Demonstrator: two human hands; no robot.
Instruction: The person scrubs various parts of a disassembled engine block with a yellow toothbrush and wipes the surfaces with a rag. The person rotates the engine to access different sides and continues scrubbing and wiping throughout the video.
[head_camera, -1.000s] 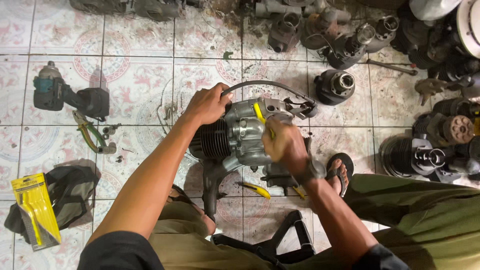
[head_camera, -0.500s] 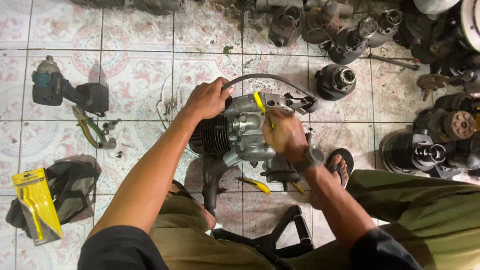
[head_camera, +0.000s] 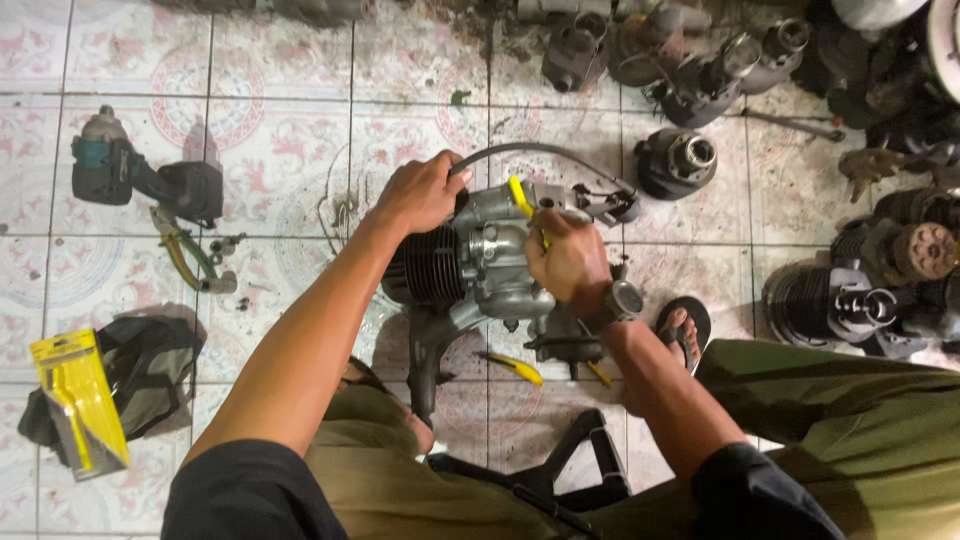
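A small grey engine (head_camera: 480, 255) with a black finned cylinder sat on the tiled floor (head_camera: 280, 130), roughly at the middle of it, just in front of the seated person's knees. The left hand (head_camera: 420, 190) lay curled over the engine's far upper side, its fingers closed on the casing where a black curved hose (head_camera: 540, 152) left it. The right hand (head_camera: 568, 262) was closed around a yellow-handled tool (head_camera: 520, 195), the handle pinched in the fist and its tip set against the top of the engine. A watch sat on that wrist.

Just beside the engine, on the near side, two more yellow-handled tools (head_camera: 515, 366) lay on the tiles, next to a foot in a black sandal (head_camera: 685, 325). A black frame (head_camera: 570, 465) stood nearer still, between the person's legs.

Toward the left edge of the floor lay a teal-and-black power driver (head_camera: 140, 178), with green-handled pliers (head_camera: 185, 255) just beside it. Nearer the left corner a yellow packet (head_camera: 80, 410) rested on a dark bag (head_camera: 150, 375). Along the far and right edges stood a crowd of other engine parts (head_camera: 680, 160), well apart from both hands; nothing lay between the hands and the engine.
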